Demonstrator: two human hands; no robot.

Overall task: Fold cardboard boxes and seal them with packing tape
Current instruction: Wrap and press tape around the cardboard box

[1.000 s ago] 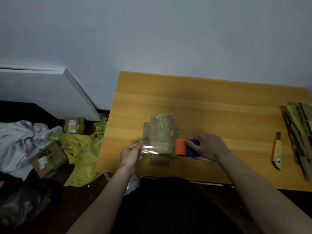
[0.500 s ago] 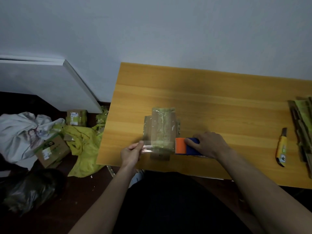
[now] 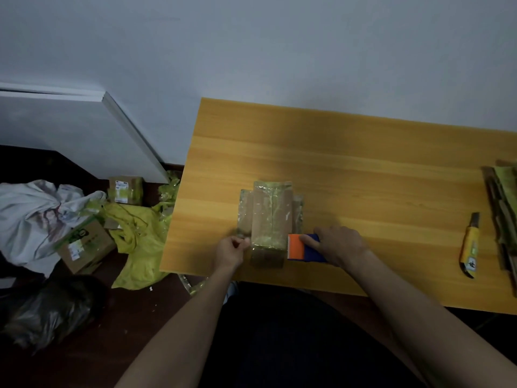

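Observation:
A small brown cardboard box (image 3: 270, 214), flaps spread and covered in old clear tape, lies near the front left of the wooden table (image 3: 363, 169). My right hand (image 3: 337, 243) grips an orange and blue tape dispenser (image 3: 302, 247) pressed against the box's right side. A strip of clear tape (image 3: 265, 243) runs from it across the near end of the box. My left hand (image 3: 230, 249) pinches the free end of that strip at the box's left side.
A yellow utility knife (image 3: 471, 246) lies at the right, beside a stack of flattened cardboard (image 3: 503, 217) at the table's right edge. On the floor to the left sit small boxes (image 3: 84, 245), yellow plastic wrap (image 3: 140, 239), white cloth (image 3: 36, 217) and a dark bag (image 3: 47, 309).
The tape strip stays stretched across the box. My left hand has edged in closer to the box's left side; my right hand keeps the dispenser at the right side.

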